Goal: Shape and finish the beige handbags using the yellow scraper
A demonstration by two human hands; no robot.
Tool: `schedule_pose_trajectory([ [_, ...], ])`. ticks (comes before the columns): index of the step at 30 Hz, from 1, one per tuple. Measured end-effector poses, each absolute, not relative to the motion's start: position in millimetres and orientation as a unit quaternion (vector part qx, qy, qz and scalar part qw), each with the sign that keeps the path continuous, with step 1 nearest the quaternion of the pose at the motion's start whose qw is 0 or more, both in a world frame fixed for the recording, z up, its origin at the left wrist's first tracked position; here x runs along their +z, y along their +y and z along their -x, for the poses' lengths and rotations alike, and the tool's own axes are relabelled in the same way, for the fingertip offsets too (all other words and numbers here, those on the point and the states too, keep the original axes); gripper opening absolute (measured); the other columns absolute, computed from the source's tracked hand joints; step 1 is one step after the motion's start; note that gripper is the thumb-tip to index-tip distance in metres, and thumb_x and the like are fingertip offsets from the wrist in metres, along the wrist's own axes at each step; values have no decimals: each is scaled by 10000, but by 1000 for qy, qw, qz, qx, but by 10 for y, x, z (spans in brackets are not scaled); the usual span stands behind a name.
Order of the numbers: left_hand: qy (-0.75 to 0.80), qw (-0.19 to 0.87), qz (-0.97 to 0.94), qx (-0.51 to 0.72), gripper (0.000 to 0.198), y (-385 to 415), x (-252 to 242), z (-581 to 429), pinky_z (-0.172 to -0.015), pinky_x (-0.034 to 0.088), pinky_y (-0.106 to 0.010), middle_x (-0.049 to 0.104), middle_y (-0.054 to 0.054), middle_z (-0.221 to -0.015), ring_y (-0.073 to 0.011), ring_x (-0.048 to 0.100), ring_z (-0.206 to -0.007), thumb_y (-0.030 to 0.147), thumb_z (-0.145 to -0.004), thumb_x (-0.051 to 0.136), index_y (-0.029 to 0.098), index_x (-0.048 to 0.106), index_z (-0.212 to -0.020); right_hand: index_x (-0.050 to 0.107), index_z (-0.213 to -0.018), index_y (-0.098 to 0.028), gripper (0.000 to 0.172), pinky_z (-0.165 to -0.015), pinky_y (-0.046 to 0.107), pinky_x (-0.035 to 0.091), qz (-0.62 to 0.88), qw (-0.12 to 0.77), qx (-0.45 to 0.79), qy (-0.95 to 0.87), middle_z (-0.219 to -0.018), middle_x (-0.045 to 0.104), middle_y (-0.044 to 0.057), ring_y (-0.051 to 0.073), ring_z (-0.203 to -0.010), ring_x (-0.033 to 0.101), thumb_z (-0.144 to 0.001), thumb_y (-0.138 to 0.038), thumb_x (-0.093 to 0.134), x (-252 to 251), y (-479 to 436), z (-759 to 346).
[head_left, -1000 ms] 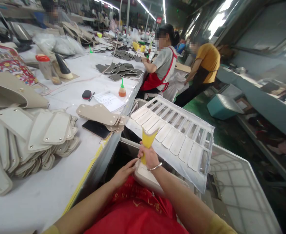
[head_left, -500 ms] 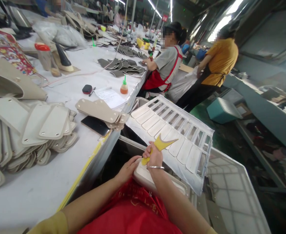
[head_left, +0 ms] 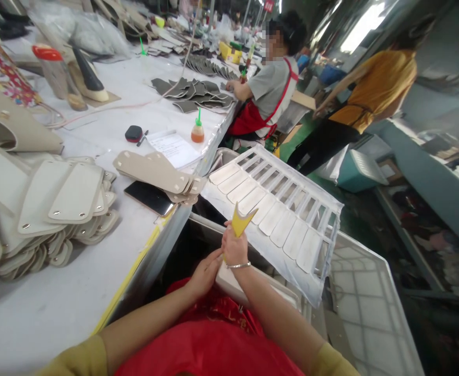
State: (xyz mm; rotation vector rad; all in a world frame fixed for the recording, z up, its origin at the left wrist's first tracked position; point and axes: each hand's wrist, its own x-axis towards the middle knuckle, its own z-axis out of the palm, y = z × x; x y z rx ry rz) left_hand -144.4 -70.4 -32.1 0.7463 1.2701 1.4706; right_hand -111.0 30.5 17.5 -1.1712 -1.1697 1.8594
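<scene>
My right hand [head_left: 234, 247] is closed in a fist around a yellow scraper-like tool [head_left: 240, 222] whose forked top sticks up above my knuckles. My left hand [head_left: 206, 273] rests just beside it with fingers laid on a cream leather piece [head_left: 229, 282] that lies in my lap over a red apron [head_left: 213, 344]. A white slatted rack [head_left: 287, 209] covered in plastic holds a row of cream pieces directly beyond my hands.
Stacks of cream leather pieces [head_left: 57, 203] and tan strips [head_left: 154, 175] lie on the white table [head_left: 57, 313] at left, with a black phone [head_left: 149, 197], a paper sheet [head_left: 172, 149] and an orange glue bottle [head_left: 197, 133]. Two other people [head_left: 268, 89] work farther along. A white wire crate [head_left: 366, 303] stands at right.
The yellow tool tipped sideways half a second ago and now points up again. My hands stay together over the cream piece; the view has shifted slightly.
</scene>
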Motion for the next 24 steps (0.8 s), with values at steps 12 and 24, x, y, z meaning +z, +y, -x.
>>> schedule_pose_trajectory([
  [12,522,582,-238,577,409,-562,-325,1572,-844,423,-329,676,-90,-1002,-229,593,-919,382,-761,562,116,638,-1062,563,-887,-181,252,-369,178,222,208,216,855,-423,-470,262,-94,47,-375,202,-835,-415,484,348,623,844],
  [24,513,582,-278,566,427,-536,-323,1490,-708,437,-276,666,-68,-883,-188,583,-790,456,-828,477,116,628,-1039,567,-758,-190,221,-512,248,353,255,308,631,-665,-555,438,-32,91,-502,394,-865,-352,461,229,351,677],
])
